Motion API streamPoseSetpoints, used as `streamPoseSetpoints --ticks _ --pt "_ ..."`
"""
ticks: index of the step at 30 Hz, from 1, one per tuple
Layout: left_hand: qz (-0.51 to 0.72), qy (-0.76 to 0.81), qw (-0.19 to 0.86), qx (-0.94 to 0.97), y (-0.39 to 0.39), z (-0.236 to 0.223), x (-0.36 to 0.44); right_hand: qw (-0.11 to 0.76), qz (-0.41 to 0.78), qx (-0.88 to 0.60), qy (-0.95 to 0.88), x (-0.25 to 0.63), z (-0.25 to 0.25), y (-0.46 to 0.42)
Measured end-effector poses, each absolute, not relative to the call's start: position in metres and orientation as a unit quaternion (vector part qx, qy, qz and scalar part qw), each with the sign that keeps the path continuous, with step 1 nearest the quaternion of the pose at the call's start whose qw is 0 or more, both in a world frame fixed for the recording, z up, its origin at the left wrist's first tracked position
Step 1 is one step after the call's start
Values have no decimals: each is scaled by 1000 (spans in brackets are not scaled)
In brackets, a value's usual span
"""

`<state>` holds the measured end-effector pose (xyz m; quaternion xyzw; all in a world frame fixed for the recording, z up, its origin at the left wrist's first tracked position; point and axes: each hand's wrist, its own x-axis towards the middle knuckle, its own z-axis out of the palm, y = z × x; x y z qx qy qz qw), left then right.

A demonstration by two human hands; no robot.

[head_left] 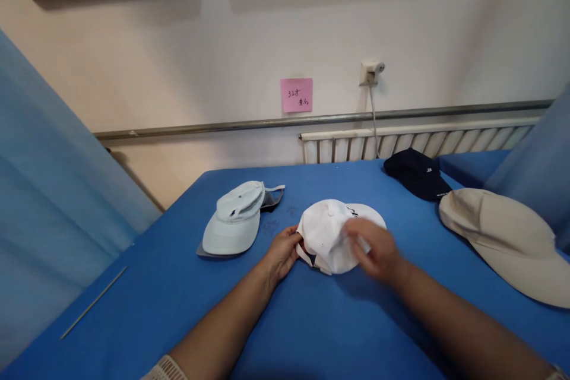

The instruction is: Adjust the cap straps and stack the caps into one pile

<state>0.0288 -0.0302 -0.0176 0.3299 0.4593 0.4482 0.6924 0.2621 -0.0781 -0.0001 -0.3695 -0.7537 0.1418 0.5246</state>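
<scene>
Forearms [231, 320]: both reach in from the near edge; a knitted cuff [167, 368] shows on the left one.
Left hand [284, 252]: closed on the back edge of the white cap [323, 228], by its strap, thumb and fingers gripping it.
Right hand [378, 249]: blurred, fingers bent over the cap's right side; whether it grips, I cannot tell.
White cap: mid-table, crown up; brim toward the far right, dark lettering on its front; strap opening toward the near left.
Pale cap [231, 234]: left of the white one, brim toward the near left; it lies over a darker cap [272, 200].
Right side: navy cap [412, 172] at the far right; larger beige cap [503, 231] nearer, brim toward the near right.
Thin stick [93, 303]: near left, flat on the blue table [187, 303].
Wall [222, 59]: pink note [296, 95] with handwriting; socket [369, 74] with a plug and hanging cord [374, 113]; metal pipe [231, 126]; radiator [427, 142] below, at right.
</scene>
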Motion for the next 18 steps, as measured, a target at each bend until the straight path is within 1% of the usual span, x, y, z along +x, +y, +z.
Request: streamPoseSetpoints --ticks 1,2,3,4,5,7,9,10,12,14,16,18 --pt "447 454 697 329 -30 -18 29 439 158 -307 -829 248 3 -92" --pt "446 458 694 331 -29 -18 28 378 175 -288 -862 236 4 -101" --pt "452 474 677 335 -28 -17 26 349 185 -299 -869 226 2 -107" --pt "465 503 640 347 -28 -15 24 343 198 -320 -861 221 -3 -108" --pt "484 537 583 372 -28 -13 21 338 216 -344 -849 218 -9 -105" --pt "506 578 424 479 -29 -9 16 341 254 -386 -819 221 -24 -92" --pt "464 545 282 639 -34 -4 13 339 306 -410 -789 229 -38 -76" --pt "418 504 243 716 -38 -2 14 342 326 -416 -777 233 -43 -71" --pt "310 414 216 828 -45 0 20 350 348 -414 -765 237 -48 -65" --pt "226 356 210 882 -51 -2 29 356 346 -400 -771 238 -48 -64" --pt "181 341 204 900 -54 -5 37 356 342 -384 -780 238 -44 -66" --pt "170 351 212 896 -53 -9 41 353 339 -377 -786 237 -40 -68"
